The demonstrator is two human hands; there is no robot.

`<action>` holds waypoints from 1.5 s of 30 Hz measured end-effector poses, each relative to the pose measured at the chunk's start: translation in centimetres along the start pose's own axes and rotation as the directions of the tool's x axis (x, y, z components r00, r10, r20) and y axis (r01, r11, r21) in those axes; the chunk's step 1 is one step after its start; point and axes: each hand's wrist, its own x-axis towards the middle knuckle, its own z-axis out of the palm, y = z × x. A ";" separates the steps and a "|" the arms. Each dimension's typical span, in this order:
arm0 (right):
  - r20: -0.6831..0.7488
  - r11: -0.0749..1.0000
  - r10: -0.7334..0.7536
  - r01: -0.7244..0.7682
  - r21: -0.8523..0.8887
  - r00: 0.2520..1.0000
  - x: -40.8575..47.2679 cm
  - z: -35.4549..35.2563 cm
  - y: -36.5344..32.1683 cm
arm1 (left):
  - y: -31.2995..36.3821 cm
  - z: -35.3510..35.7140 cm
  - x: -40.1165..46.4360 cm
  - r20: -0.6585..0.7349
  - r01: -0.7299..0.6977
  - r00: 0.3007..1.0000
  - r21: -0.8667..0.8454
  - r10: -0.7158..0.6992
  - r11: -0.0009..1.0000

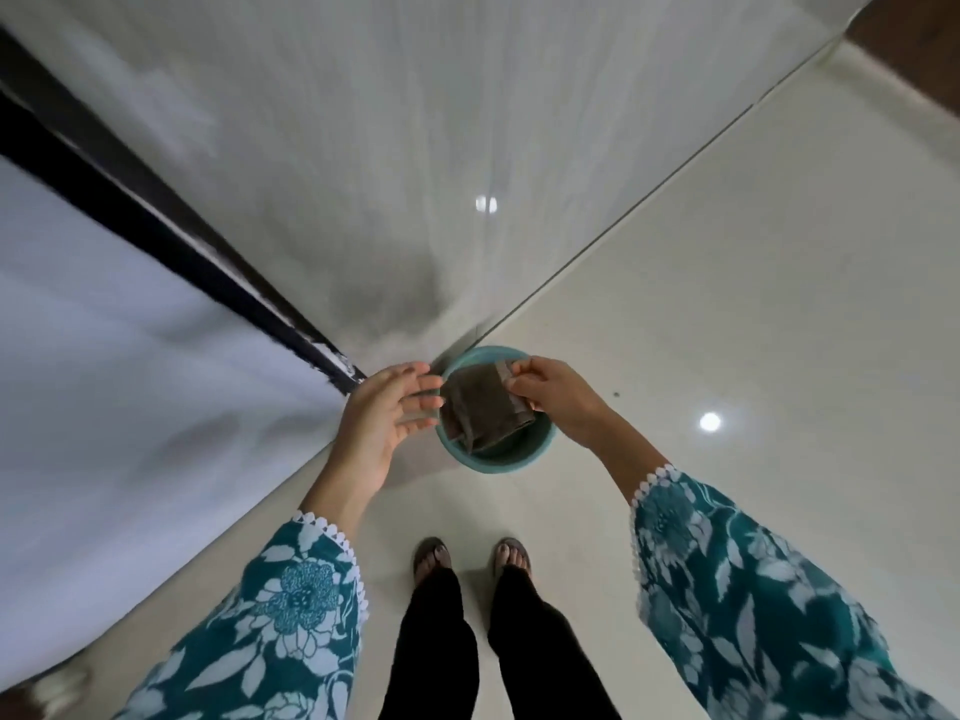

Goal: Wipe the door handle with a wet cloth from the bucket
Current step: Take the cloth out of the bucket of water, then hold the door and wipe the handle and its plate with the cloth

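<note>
A round teal bucket sits on the shiny floor, close to the wall. A dark brown cloth hangs over the bucket's mouth, and its low end dips inside. I cannot tell if there is water in it. The right hand pinches the top edge of the cloth with its fingers. The left hand is wide open with fingers spread, just beside the cloth, holding nothing. Two feet in sandals stand near the bucket.

Teal floral sleeves, black trousers, sandals
</note>
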 end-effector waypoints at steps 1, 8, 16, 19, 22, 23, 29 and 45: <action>0.034 0.999 -0.044 0.043 0.022 0.998 -2.7 -0.1 -2.5 | 1.4 0.0 -1.9 -0.039 0.012 0.999 0.041 -0.010 0.999; 0.313 0.942 -0.263 0.173 0.289 0.913 -16.1 1.6 -13.7 | 7.0 -1.0 -14.2 0.141 0.371 0.928 -0.247 -0.346 0.895; 0.426 0.916 -0.362 0.401 -0.002 0.829 -20.9 7.7 -17.6 | 11.5 -5.2 -23.5 -0.108 -0.298 0.954 -0.268 0.279 0.916; 0.413 0.904 -0.375 0.427 -0.036 0.830 -22.3 11.0 -18.6 | 11.4 -8.1 -26.5 -0.235 -0.410 0.898 -0.133 0.373 0.902; 0.500 0.879 -0.373 0.470 -0.078 0.782 -23.9 14.7 -18.9 | 10.6 -11.2 -29.4 -0.331 -0.470 0.834 -0.011 0.441 0.882; 0.524 0.831 -0.377 0.529 -0.173 0.764 -24.4 16.2 -18.8 | 10.2 -12.3 -30.4 -0.351 -0.480 0.818 0.019 0.455 0.877; 0.411 0.347 -0.647 0.728 -0.591 0.642 -29.5 26.8 -17.0 | 7.1 -19.9 -37.4 -0.528 -0.488 0.704 0.127 0.475 0.864; 0.535 0.677 -0.549 0.717 -0.166 0.642 -37.5 48.5 -17.0 | 3.8 -37.8 -49.2 -0.535 -0.495 0.659 0.220 0.528 0.841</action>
